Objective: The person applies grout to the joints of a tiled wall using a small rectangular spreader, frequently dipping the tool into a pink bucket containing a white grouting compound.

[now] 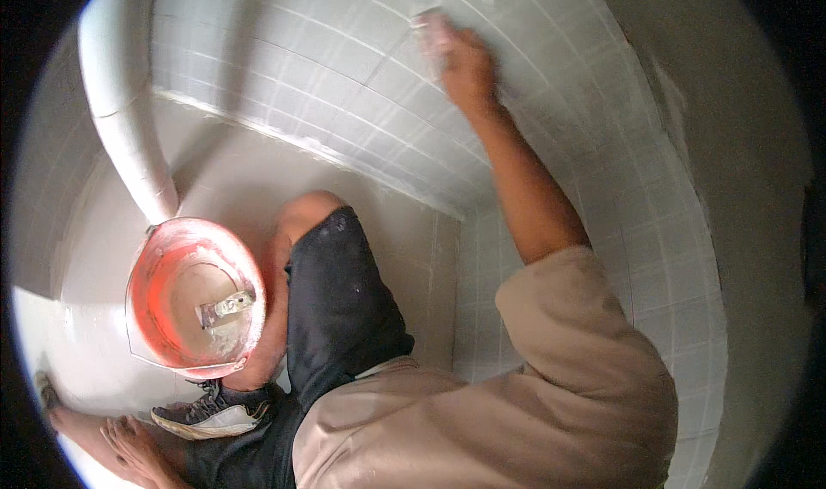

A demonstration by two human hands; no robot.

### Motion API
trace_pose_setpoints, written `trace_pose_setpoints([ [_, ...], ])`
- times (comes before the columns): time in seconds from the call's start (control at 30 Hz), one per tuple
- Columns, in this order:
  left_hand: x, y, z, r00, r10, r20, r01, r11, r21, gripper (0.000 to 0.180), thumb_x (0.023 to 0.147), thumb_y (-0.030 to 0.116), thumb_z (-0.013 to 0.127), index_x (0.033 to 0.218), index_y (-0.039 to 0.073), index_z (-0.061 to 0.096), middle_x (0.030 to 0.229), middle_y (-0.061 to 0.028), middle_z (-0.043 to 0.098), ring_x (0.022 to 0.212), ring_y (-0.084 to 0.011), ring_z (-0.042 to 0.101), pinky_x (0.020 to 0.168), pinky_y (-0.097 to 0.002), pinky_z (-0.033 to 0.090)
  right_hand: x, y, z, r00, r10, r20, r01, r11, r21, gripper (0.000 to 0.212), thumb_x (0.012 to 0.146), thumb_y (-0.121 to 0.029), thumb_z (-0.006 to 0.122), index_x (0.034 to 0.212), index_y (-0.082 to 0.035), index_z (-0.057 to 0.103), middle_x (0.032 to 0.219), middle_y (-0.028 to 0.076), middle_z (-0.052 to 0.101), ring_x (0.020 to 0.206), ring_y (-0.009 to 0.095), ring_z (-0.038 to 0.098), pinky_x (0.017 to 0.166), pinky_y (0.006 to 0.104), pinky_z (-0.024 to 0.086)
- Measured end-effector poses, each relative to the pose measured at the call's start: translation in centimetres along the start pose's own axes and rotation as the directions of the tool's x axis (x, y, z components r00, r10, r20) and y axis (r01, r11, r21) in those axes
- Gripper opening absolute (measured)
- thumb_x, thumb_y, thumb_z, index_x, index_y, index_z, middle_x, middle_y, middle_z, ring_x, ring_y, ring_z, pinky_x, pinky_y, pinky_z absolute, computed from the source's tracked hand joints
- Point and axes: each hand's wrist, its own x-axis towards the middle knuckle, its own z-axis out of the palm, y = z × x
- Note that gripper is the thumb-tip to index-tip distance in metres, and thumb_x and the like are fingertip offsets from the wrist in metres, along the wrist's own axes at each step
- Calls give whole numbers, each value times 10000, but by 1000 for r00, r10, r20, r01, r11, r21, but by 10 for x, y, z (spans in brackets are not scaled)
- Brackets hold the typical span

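Red bucket [153, 295] as datum. Pad [430, 37] is well up and right of it in the view, at the grey tiled wall [327, 50]; touching or just off, can't confirm, it's blurred. Pad's long axis runs near top-to-bottom, top end leaning slightly toward the bucket side. Exact kind unclear.

Right hand [471, 69] has the pad: fingers closed around its lower right part, no slack visible. Individual finger placement too smeared to call. Right forearm [529, 175] reaches from the sleeve [551, 295], which is right of the bucket, up and left to the wall; elbow only mildly bent, wrist roughly in line.

Left hand [138, 455] is below and slightly left of the bucket, lying on the leg [82, 429], fingers loosely spread, nothing seen in it. It's much nearer the bucket than the right one; the right is the only one near the pad.

Inside the bucket: pale paste [191, 291] and a second tool [228, 305], slanted, one end toward the bucket's right side, low end at left. No hand on it. White pipe [129, 136] above the bucket, shoe [211, 416] just below it.
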Motion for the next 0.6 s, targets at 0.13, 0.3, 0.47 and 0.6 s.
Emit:
trace_pose_setpoints([
  [0.13, 64, 61, -55, 815, -291, 502, 346, 938, -18, 401, 937, 289, 563, 1166, -36, 616, 1364, -200, 550, 1388, -375, 363, 1154, -469, 270, 50, 61, -99, 971, 49, -233, -124, 938, -322, 414, 892, -25, 566, 1298, -100, 600, 1015, 168, 643, 954, 341, 623, 854, 449, 505],
  [0.3, 134, 108, -137, 570, -465, 677, 456, 865, 209, 357, 948, 338, 533, 1175, 89, 653, 1394, -109, 546, 1411, -301, 368, 1168, -477, 274, 85, 69, -84, 989, -67, -130, 46, 986, -163, 373, 939, -152, 494, 1276, -34, 601, 1125, 201, 626, 1044, 385, 589, 939, 463, 459],
  [0.47, 69, 66, -63, 815, -424, 395, 456, 890, 13, 332, 942, 298, 545, 1054, 7, 662, 1254, -202, 600, 1336, -389, 403, 1118, -450, 310, -12, -9, 1, 929, -2, 371, 26, 998, -59, 410, 838, 9, 594, 1239, -75, 625, 1027, 187, 645, 1017, 392, 604, 905, 470, 501],
  [0.6, 68, 56, -51, 850, -365, 380, 404, 914, -25, 321, 915, 288, 584, 1071, 17, 659, 1197, -190, 628, 1260, -363, 488, 1078, -436, 364, -124, 5, -4, 931, 189, 311, -242, 960, 139, 339, 913, -79, 580, 1249, -74, 628, 1123, 193, 640, 1056, 363, 612, 944, 440, 494],
])
